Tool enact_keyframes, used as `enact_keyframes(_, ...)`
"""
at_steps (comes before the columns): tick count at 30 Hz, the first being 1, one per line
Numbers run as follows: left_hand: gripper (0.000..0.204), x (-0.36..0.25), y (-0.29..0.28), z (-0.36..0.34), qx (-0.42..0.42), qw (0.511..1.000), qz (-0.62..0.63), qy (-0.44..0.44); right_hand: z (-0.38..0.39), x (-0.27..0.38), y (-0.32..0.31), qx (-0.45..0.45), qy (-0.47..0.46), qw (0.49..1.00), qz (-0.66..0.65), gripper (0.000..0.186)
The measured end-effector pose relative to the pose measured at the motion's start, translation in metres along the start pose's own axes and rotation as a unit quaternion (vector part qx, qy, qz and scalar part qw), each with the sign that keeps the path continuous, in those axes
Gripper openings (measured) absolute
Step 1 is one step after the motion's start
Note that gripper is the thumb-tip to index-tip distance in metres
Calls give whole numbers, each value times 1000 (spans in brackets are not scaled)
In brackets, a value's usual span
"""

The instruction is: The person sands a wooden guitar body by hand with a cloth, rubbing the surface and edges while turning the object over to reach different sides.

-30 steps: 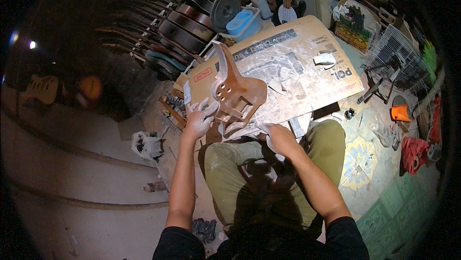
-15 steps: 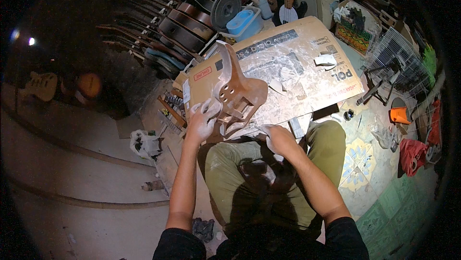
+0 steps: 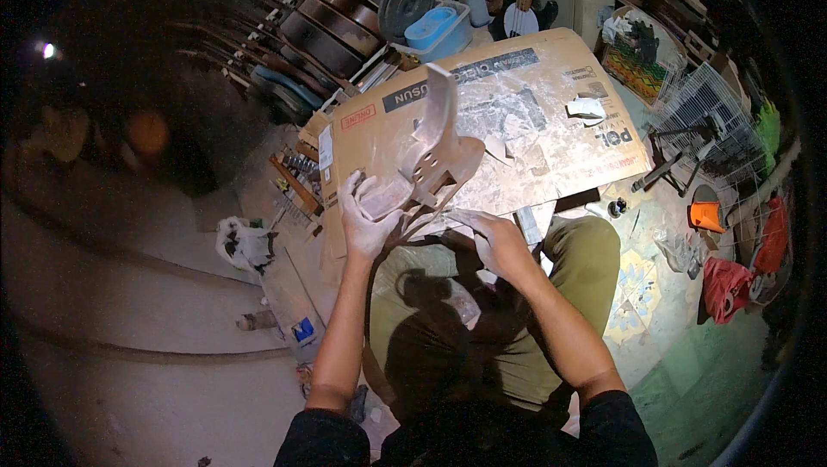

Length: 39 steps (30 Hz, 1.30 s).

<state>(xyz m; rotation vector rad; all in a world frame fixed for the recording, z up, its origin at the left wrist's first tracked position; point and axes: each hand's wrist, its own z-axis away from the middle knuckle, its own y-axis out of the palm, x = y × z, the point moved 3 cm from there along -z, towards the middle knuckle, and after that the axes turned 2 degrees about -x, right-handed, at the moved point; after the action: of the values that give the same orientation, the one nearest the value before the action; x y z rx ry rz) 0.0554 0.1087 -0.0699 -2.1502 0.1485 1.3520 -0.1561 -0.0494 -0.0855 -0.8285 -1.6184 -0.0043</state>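
Observation:
An unpainted wooden electric guitar body point(image 3: 442, 152), with cut-out cavities and a row of holes, stands tilted above the cardboard, one long horn pointing away from me. My left hand point(image 3: 369, 219), pale with dust, grips its left edge, fingers curled round the wood. At the near edge of the body, the fingers of my right hand point(image 3: 501, 241) are pressed together against the rim. Whatever lies under those fingers is too small and hidden to name. Dust and paper scraps cover the cardboard sheet point(image 3: 560, 152) beneath.
Several guitars point(image 3: 323, 32) stand in a row at the back left, near a blue tub point(image 3: 435, 28). A wire cage point(image 3: 711, 122), an orange object point(image 3: 706, 216) and a red bag point(image 3: 725, 286) lie to the right. A white plastic bag point(image 3: 244, 243) sits on the left floor.
The guitar body has been tipped, so its face shows more edge-on and its horn has swung right. My left hand has turned with it; my right hand's fingers have shifted slightly left along the rim.

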Motion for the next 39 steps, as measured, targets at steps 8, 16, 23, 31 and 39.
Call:
enact_keyframes(8, 56, -12, 7, 29, 45, 988, 95, -109, -1, 53, 29, -11, -51, 994, -94, 52)
enact_keyframes(16, 23, 71, 18, 69, 115, 945, -285, -112, -21, 65, 76, 46, 18, 999, -18, 54)
enact_keyframes(23, 21, 59, 34, 71, 8, 994, -16, -109, -20, 35, 85, 39, 5, 998, 48, 45)
enact_keyframes(31, 56, -9, 17, 48, 35, 990, 5, -140, -29, 52, 83, 29, 18, 998, 48, 61)
enact_keyframes(39, 56, -5, 13, 50, 21, 985, 36, -166, -29, 74, 86, 33, 13, 999, -13, 55)
